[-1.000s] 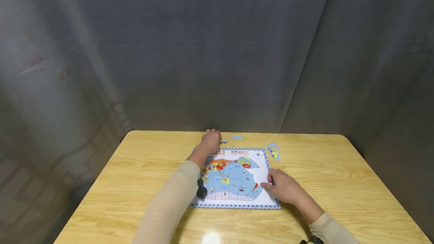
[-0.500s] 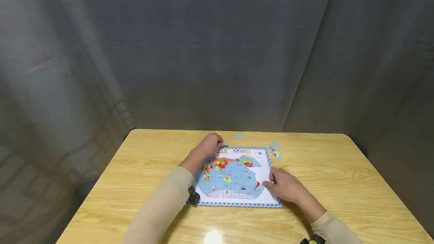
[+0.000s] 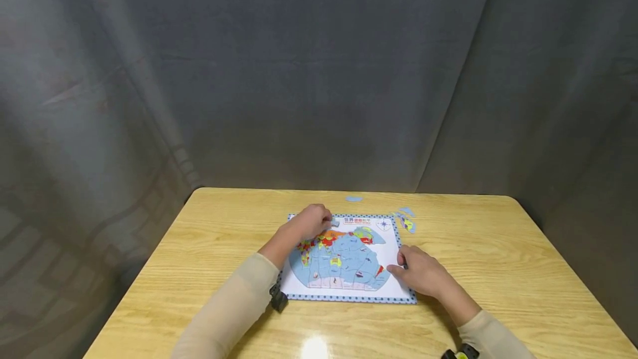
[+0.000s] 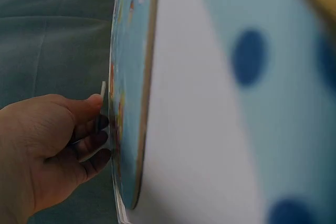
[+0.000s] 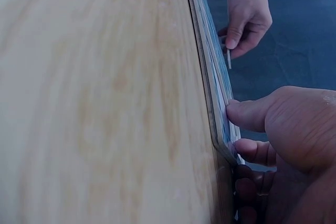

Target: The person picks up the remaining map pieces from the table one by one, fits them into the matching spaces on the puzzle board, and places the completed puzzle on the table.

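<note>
A world map jigsaw puzzle board [image 3: 394, 292] with a blue dotted border lies flat on the table. My left hand [image 3: 304, 223] is over its upper left part and pinches a small light blue puzzle piece [image 3: 335, 224] between thumb and fingers. In the left wrist view that puzzle piece [image 4: 103, 88] shows as a thin edge, tilted up from the map. My right hand [image 3: 421, 271] holds the board's right edge, thumb on the white margin and fingers curled at the side. The right wrist view shows the thumb [image 5: 244, 113] against the board.
A blue puzzle piece [image 3: 354, 199] lies on the table [image 3: 498, 248] behind the board. Several more loose pieces [image 3: 407, 222] lie beyond its upper right corner. A dark grey curtain [image 3: 309, 82] hangs behind the table.
My left hand has come from behind the board's top edge back over the map, bringing the light blue puzzle piece along. The right hand stays at the board's right edge.
</note>
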Tool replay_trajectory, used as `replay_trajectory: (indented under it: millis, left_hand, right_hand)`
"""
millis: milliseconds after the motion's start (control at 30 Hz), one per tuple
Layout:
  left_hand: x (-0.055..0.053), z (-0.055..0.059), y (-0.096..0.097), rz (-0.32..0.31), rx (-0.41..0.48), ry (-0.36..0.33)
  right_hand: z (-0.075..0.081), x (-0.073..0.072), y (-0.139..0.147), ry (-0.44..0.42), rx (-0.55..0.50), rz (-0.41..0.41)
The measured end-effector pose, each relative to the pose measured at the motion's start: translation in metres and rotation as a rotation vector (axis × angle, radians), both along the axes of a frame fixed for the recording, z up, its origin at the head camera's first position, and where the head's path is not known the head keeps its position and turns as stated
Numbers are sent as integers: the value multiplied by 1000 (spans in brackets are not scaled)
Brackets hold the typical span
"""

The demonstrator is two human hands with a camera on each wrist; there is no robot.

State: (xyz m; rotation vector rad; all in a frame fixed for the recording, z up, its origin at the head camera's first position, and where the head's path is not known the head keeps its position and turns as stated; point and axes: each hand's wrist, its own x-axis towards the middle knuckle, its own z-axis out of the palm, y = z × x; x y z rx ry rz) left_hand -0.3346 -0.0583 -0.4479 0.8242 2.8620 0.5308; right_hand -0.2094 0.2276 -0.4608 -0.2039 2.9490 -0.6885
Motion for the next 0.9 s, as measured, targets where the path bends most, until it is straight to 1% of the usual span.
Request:
replay_trajectory:
  millis: [133,233,433,567,700,900]
  left_hand:
    - [4,-1,-2,-15,-17,-1]
    - [4,-1,-3,-8,-13,-6]
    - [3,-1,-5,9,29,-58]
    - [2,-1,-6,5,55,-83]
    - [2,0,-7,-1,57,-92]
    - [3,0,-6,-3,47,-81]
  right_hand:
    - [2,2,0,-3,-1,2]
    - [2,2,-1,-9,-1,-4]
    - [0,1,-1,-7,0,-8]
    - [-1,1,-1,-6,4,-8]
    - [0,1,0,-6,6,-10]
    - [-1,2,0,-6,8,-14]
